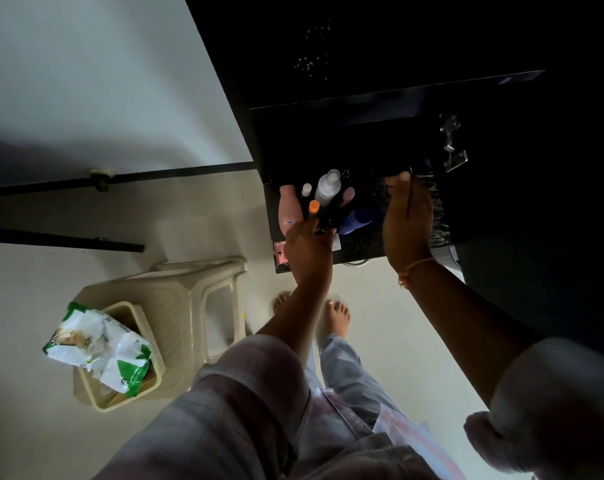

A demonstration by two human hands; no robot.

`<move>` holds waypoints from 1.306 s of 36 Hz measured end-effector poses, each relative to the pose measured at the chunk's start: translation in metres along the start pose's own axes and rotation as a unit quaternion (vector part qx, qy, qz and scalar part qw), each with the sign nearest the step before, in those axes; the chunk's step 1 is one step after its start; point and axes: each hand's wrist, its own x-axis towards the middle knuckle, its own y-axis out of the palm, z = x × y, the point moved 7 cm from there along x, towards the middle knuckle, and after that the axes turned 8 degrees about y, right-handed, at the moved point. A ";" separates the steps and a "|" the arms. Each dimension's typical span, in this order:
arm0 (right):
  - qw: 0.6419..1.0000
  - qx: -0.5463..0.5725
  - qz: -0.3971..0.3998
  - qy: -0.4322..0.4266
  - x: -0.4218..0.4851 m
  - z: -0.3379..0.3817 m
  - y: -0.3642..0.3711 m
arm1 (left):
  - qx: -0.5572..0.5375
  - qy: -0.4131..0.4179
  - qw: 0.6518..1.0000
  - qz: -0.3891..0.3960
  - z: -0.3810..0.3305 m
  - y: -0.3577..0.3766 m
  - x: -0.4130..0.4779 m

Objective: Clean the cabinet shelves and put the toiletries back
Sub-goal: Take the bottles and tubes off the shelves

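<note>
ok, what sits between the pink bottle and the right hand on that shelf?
Head view: a clear spray bottle and a blue bottle stand between the pink bottle and the right hand.

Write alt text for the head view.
A person's left hand grips a dark item among toiletry bottles on a dark cabinet shelf, while the right hand reaches further in. A beige stool stands left.

Shelf: dark speckled shelf (369,244), right of centre, inside a black cabinet (362,57).
Toiletries: pink bottle (289,211), clear spray bottle (327,187), blue bottle (357,220), orange-capped tube (313,206), clustered at the shelf's left.
Left hand (309,249): grips a small dark item (too dim to identify) beside the tube.
Right hand (407,216): pinches a thin dark stick at the shelf's right.
Lower left: beige stool (189,299), basket (120,403), green-and-white packet (99,351).
</note>
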 end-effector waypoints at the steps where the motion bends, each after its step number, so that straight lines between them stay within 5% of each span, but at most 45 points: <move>1: 1.000 0.003 0.003 0.004 0.000 -0.003 0.000 | 0.007 -0.001 1.000 -0.001 -0.001 0.000 0.000; 29: 0.997 -0.043 0.058 0.017 -0.010 -0.030 -0.010 | -0.063 -0.042 0.997 -0.026 0.017 0.000 -0.019; 47: 0.961 -0.174 0.066 -0.203 -0.056 0.042 -0.032 | -0.004 0.010 1.000 -0.008 -0.019 -0.070 -0.043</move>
